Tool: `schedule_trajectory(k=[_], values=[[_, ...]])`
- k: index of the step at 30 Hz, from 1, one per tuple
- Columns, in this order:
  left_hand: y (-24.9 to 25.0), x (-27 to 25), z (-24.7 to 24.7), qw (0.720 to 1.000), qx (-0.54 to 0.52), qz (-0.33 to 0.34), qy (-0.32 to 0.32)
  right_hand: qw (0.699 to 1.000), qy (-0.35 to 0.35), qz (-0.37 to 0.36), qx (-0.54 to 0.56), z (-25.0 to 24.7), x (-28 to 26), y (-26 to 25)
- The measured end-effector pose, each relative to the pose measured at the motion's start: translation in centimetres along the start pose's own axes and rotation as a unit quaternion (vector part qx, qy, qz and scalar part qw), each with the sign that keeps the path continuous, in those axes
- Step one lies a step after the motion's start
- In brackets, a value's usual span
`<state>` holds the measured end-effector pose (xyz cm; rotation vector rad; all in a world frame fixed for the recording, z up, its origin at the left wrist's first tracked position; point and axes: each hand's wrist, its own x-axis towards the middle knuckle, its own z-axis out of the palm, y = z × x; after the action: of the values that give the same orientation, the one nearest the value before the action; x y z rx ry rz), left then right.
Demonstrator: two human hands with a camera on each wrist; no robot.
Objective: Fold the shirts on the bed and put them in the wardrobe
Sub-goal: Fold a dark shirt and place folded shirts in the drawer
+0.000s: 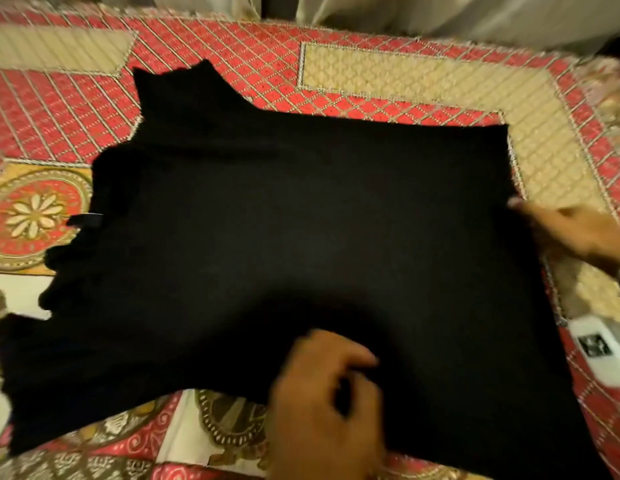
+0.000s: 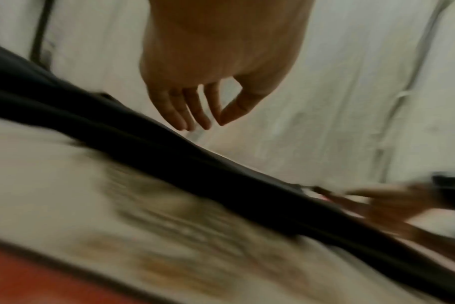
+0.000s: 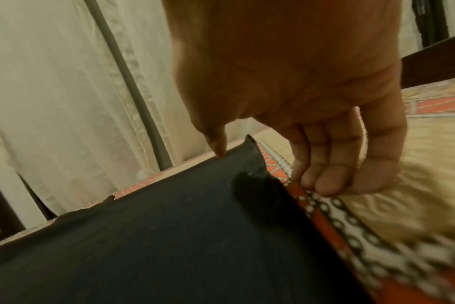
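Observation:
A black shirt (image 1: 301,220) lies spread flat on the patterned bedspread (image 1: 405,74), its collar end to the left and its hem to the right. My left hand (image 1: 350,379) hovers over the shirt's near edge. In the left wrist view this left hand (image 2: 210,123) hangs above the shirt (image 2: 169,148) with loose fingers and holds nothing. My right hand (image 1: 523,209) is at the hem. In the right wrist view the right hand (image 3: 270,168) has its thumb tip on the shirt (image 3: 143,246), and its fingertips (image 3: 325,185) rest on the bedspread beside the slightly raised hem.
Pale curtains (image 1: 405,15) hang behind the far side of the bed. A white item with a black square mark (image 1: 592,344) shows at the right edge. A dark headboard (image 3: 434,55) stands beyond the right hand. Bare bedspread surrounds the shirt.

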<state>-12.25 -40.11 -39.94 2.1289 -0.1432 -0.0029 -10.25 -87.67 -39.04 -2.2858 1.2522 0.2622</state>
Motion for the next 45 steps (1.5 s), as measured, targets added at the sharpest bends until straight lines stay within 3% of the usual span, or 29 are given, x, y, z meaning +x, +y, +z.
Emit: schedule_trajectory(k=[1,2,4,5,6,9,12,13,17,20,22,26,29,34,37,42,45], values=[[0.3,-0.1,-3.5,0.998,0.039,0.013,0.048,0.999,-0.045,0.023,0.001,0.1,-1.2,1.7],[-2.6,1.2,-7.2,0.991,0.094,0.005,0.096,0.996,-0.077,0.040,0.007,0.7,-3.1,3.5],[-9.8,4.2,-15.0,0.966,0.141,-0.126,0.175,0.992,-0.104,0.072,0.020,1.1,-8.3,4.8],[-12.8,4.9,-17.3,0.958,0.126,-0.204,0.158,0.990,-0.116,0.069,0.030,1.7,-11.0,5.6],[-15.3,5.0,-18.3,0.954,0.151,-0.225,0.126,0.987,-0.131,0.075,0.050,2.1,-13.9,6.3],[-13.0,3.8,-18.7,0.956,0.182,-0.221,0.069,0.975,-0.157,0.112,0.109,5.5,-14.8,11.5],[-12.1,3.5,-19.2,0.961,0.140,-0.239,0.028,0.981,-0.108,0.102,0.128,6.8,-17.3,12.1],[-11.3,3.6,-19.4,0.961,0.137,-0.241,-0.001,0.984,-0.080,0.091,0.131,6.1,-20.4,10.1],[-10.5,3.4,-20.3,0.967,0.127,-0.205,-0.084,0.989,0.021,0.058,0.136,6.0,-26.3,8.8],[-8.7,2.8,-21.2,0.975,0.088,-0.193,-0.072,0.990,0.076,0.040,0.110,6.8,-28.2,9.3],[-8.7,2.3,-21.9,0.977,-0.013,-0.207,-0.044,0.989,0.114,0.007,0.099,6.8,-28.9,9.7],[-8.8,0.4,-22.7,0.910,-0.263,-0.319,0.009,0.977,0.190,-0.067,0.075,6.1,-30.7,10.2],[-8.8,-1.4,-22.6,0.888,-0.306,-0.342,0.028,0.967,0.213,-0.129,0.049,5.2,-31.4,10.4],[-8.8,-4.3,-22.6,0.892,-0.228,-0.386,0.058,0.975,0.187,-0.117,-0.017,4.4,-32.0,10.8],[-8.5,-5.3,-22.7,0.916,-0.060,-0.389,0.081,0.981,0.169,-0.061,-0.069,4.7,-32.1,11.0],[-10.6,-5.8,-22.9,0.935,0.130,-0.324,0.064,0.987,0.140,-0.024,-0.073,4.9,-33.2,11.8],[-9.8,-6.3,-23.1,0.934,0.187,-0.295,0.075,0.989,0.118,0.002,-0.093,4.8,-33.6,11.9]])
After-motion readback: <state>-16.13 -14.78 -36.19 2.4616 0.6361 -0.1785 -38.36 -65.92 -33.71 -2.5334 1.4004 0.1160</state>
